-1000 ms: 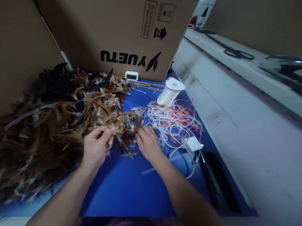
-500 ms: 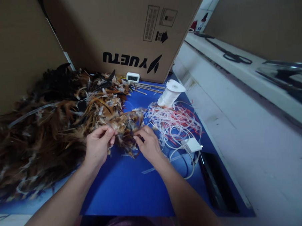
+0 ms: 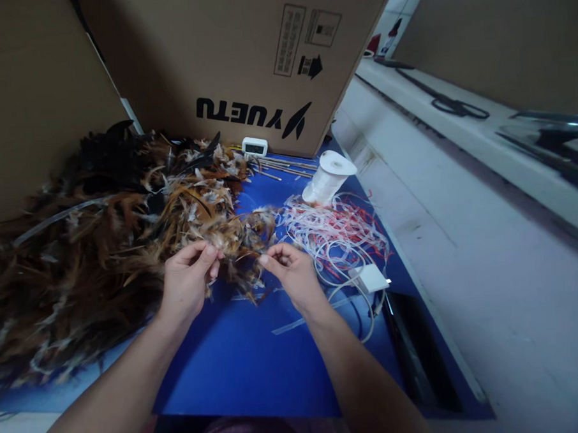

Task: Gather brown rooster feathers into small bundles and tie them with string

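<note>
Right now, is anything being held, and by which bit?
The left hand seems to pinch the feathers between the hands at their left side; the exact spot is hidden. Whether the right hand holds any, I can't tell.

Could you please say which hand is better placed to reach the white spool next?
Probably the right hand: it is nearer the white spool, while the left hand is farther off, at the feathers.

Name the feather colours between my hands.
The feathers are brown, whitish and dark, in the head view.
</note>
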### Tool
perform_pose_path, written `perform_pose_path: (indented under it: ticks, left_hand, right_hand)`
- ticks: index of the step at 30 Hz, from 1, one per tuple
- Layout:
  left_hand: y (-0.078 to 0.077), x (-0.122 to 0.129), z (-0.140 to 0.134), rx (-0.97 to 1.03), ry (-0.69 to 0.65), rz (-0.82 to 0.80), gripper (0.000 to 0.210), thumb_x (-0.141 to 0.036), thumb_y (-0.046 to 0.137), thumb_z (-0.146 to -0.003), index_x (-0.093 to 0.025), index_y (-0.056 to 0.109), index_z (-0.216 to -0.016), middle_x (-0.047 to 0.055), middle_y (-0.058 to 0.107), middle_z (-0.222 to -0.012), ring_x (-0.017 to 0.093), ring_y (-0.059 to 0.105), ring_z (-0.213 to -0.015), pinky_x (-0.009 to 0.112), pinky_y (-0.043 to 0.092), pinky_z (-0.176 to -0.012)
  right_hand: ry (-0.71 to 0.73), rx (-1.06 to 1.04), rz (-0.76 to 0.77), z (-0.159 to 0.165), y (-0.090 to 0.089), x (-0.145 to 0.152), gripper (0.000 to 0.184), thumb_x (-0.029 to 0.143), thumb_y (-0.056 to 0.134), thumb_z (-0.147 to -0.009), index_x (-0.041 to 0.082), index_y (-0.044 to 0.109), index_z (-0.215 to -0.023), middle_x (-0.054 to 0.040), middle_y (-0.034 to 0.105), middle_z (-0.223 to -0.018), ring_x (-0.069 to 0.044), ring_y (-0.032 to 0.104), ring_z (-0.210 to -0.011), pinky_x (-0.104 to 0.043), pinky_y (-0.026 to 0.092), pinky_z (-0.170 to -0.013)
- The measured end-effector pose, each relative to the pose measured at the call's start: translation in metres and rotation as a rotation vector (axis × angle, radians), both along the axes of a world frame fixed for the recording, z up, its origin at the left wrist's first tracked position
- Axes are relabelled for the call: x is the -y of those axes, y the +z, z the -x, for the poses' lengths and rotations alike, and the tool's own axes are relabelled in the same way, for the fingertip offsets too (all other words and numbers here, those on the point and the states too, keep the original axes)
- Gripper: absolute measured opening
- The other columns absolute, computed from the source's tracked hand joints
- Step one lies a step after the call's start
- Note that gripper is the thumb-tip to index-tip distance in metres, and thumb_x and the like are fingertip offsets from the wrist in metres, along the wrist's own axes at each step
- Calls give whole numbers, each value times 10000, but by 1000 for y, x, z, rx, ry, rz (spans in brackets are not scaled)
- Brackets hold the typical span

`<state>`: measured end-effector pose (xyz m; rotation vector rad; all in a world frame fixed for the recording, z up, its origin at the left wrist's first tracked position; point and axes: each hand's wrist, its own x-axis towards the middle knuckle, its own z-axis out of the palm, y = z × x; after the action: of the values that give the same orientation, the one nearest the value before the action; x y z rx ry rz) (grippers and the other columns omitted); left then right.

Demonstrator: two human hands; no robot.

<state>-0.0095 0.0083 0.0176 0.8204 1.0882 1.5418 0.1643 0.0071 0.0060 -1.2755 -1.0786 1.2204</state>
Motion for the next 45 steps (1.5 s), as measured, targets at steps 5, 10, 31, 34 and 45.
perform_pose_path:
  ticks: [5, 10, 31, 34, 45]
  left_hand:
    - [1, 0, 0, 33, 1, 18, 283, -322, 840, -574, -146, 622, -616, -1, 648, -596, 49, 462, -402, 164, 321, -383]
    - [1, 0, 0, 43, -2, 8, 280, -324, 844, -572, -146, 634, -619, -4, 646, -593, 47, 463, -401, 162, 329, -387]
    - [-5, 1, 1, -34, -81, 15, 195, -305, 786, -664, -150, 670, -642, -7, 639, -609, 44, 459, -418, 168, 350, -404]
    - [-10, 1, 1, -139, -87, 7, 165, -299, 732, -730, -157, 677, -666, -16, 627, -591, 48, 460, -421, 171, 362, -410]
    - [-12, 10, 1, -1007, 22, -350, 133, -242, 618, -838, -179, 725, -792, -8, 696, -628, 102, 601, -506, 203, 476, -559]
  right_hand:
    - [39, 14, 15, 0, -5, 0, 184, 297, 710, -658, 183, 566, -668, 80, 463, -523, -65, 372, -472, -211, 285, -473]
    - [61, -24, 36, 2, -7, 1, 183, 271, 709, -647, 191, 551, -691, 72, 513, -524, -77, 464, -467, -208, 365, -452]
    - [-122, 155, -248, -5, -5, 2, 119, 310, 691, -752, 196, 684, -718, 21, 589, -668, -102, 543, -580, -232, 452, -534]
    - [-132, 33, -213, -2, 3, 7, 133, 308, 701, -748, 190, 648, -718, 42, 585, -575, -95, 533, -508, -228, 444, -509]
    - [-37, 76, -388, 14, 15, 30, 43, 202, 676, -786, 213, 686, -827, -8, 678, -746, -135, 642, -670, -265, 511, -628]
